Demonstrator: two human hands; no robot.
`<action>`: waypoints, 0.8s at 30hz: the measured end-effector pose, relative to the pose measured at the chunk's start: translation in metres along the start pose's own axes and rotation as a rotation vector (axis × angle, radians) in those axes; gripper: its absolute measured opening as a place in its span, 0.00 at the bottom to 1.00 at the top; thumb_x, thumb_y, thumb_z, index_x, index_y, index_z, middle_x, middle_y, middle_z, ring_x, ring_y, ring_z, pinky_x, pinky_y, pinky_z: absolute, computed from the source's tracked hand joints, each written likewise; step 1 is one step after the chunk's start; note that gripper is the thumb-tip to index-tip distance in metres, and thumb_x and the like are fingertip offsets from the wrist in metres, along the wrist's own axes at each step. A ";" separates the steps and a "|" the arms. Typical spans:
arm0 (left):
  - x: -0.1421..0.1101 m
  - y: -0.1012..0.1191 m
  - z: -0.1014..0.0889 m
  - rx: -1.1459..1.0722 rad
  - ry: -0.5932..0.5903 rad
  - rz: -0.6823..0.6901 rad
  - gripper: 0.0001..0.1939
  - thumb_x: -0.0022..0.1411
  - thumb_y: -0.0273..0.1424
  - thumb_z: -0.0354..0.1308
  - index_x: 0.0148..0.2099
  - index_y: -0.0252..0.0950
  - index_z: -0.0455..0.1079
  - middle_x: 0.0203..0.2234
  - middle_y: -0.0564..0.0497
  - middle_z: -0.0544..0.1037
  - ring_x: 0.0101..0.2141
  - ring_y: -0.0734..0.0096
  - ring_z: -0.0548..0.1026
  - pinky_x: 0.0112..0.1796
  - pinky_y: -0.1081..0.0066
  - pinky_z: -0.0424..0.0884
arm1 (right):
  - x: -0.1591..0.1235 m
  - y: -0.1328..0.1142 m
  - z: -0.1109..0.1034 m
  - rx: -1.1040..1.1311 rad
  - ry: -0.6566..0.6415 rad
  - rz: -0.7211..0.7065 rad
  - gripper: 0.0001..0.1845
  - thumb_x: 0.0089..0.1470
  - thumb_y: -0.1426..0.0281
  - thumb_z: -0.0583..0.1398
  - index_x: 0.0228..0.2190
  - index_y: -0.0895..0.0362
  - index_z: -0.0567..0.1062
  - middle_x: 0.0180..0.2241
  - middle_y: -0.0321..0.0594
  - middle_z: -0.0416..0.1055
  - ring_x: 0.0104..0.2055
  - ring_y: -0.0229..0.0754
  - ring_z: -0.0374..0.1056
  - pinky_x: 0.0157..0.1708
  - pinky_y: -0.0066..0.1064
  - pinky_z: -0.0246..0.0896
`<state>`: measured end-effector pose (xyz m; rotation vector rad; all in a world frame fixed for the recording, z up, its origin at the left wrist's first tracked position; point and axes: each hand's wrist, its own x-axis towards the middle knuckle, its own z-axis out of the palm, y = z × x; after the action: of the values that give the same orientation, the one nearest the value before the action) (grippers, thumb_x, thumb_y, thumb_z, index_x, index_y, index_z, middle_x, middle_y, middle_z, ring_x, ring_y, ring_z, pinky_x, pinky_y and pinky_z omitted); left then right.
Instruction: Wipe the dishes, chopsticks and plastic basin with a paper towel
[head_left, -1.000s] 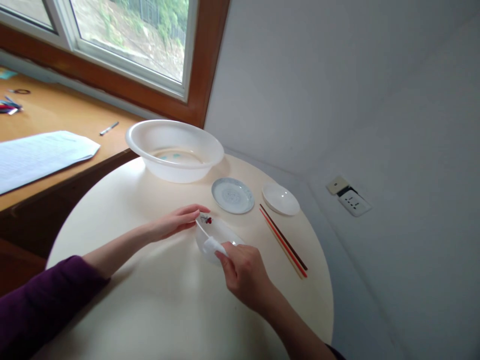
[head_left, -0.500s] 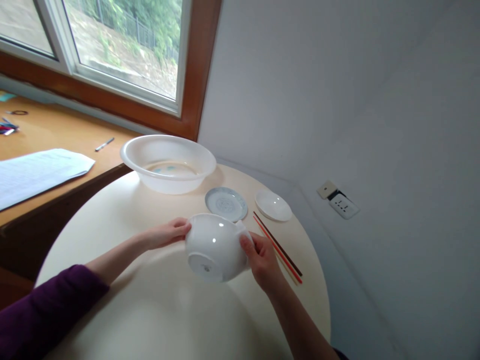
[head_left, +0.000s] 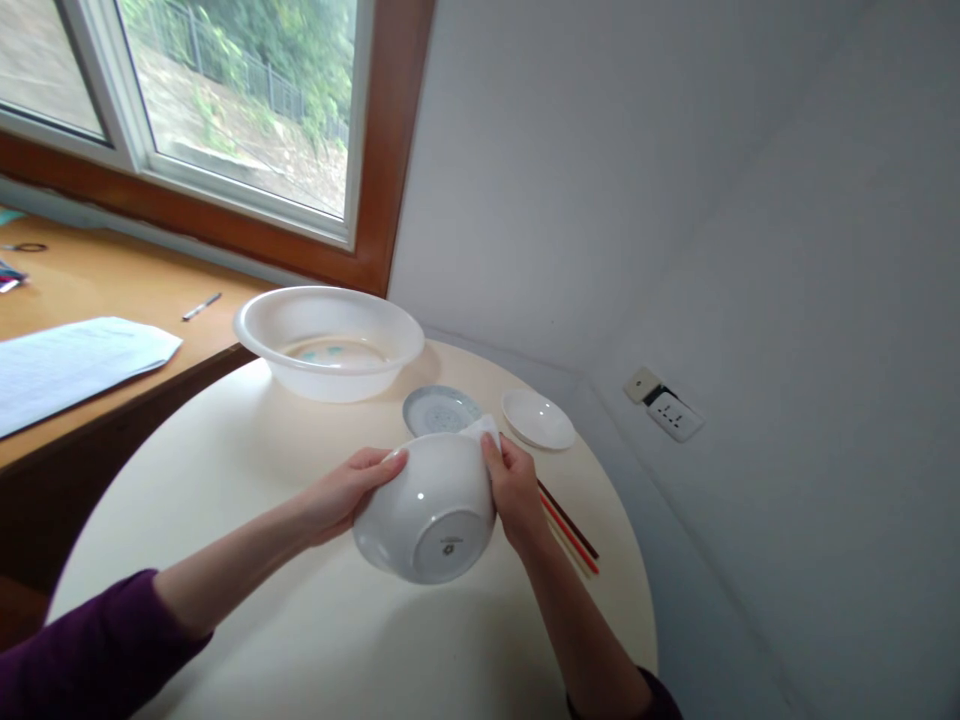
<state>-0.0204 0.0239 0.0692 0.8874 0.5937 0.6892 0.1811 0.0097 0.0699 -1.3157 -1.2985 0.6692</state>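
Note:
A white bowl (head_left: 420, 500) is held tilted above the round table, its foot ring and small printed mark facing me. My left hand (head_left: 360, 488) grips the rim on the left, thumb on the outer wall and the other fingers partly hidden. On the right, my right hand (head_left: 514, 490) is closed on a white tissue (head_left: 484, 428) pressed over the bowl's rim; whether it is paper or cloth I cannot tell. The inside of the bowl is out of sight. Just beyond are a blue-patterned plate (head_left: 435, 408) and a small white dish (head_left: 538, 419).
A translucent plastic basin (head_left: 330, 385) stands at the back left of the round table (head_left: 180, 480). Several chopsticks (head_left: 571, 530) lie right of my right hand. The wooden desk (head_left: 97, 270) at left carries papers (head_left: 75, 365) and a pen (head_left: 202, 306). Wall sockets (head_left: 675, 415) are at right.
The bowl has turned, so its base now points more to the right and towards me. My left hand has shifted farther over the rim, and more of the tissue shows above my right hand.

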 end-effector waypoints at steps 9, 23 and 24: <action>0.010 0.008 0.033 -0.092 0.201 0.073 0.13 0.57 0.34 0.57 0.37 0.27 0.76 0.25 0.43 0.80 0.26 0.66 0.77 0.29 0.74 0.69 | -0.001 -0.035 0.022 -0.651 -0.187 -0.414 0.25 0.59 0.67 0.45 0.54 0.62 0.65 0.57 0.49 0.61 0.60 0.48 0.54 0.57 0.45 0.49; 0.010 0.037 0.047 -0.428 0.306 0.061 0.19 0.61 0.34 0.51 0.20 0.31 0.68 0.13 0.49 0.73 0.17 0.73 0.74 0.20 0.79 0.70 | -0.043 -0.035 0.060 -1.102 -0.027 -0.927 0.25 0.59 0.71 0.48 0.56 0.68 0.60 0.59 0.48 0.56 0.62 0.48 0.48 0.61 0.43 0.39; 0.009 0.038 0.047 -0.414 0.310 0.036 0.19 0.61 0.34 0.51 0.21 0.30 0.69 0.13 0.48 0.73 0.16 0.73 0.73 0.19 0.79 0.70 | -0.046 -0.033 0.059 -1.112 -0.033 -0.953 0.25 0.59 0.72 0.48 0.56 0.68 0.60 0.60 0.48 0.55 0.63 0.48 0.47 0.62 0.43 0.38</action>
<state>0.0084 0.0249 0.1238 0.4082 0.6784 0.9506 0.1062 -0.0224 0.0736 -1.2350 -2.1931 -0.8220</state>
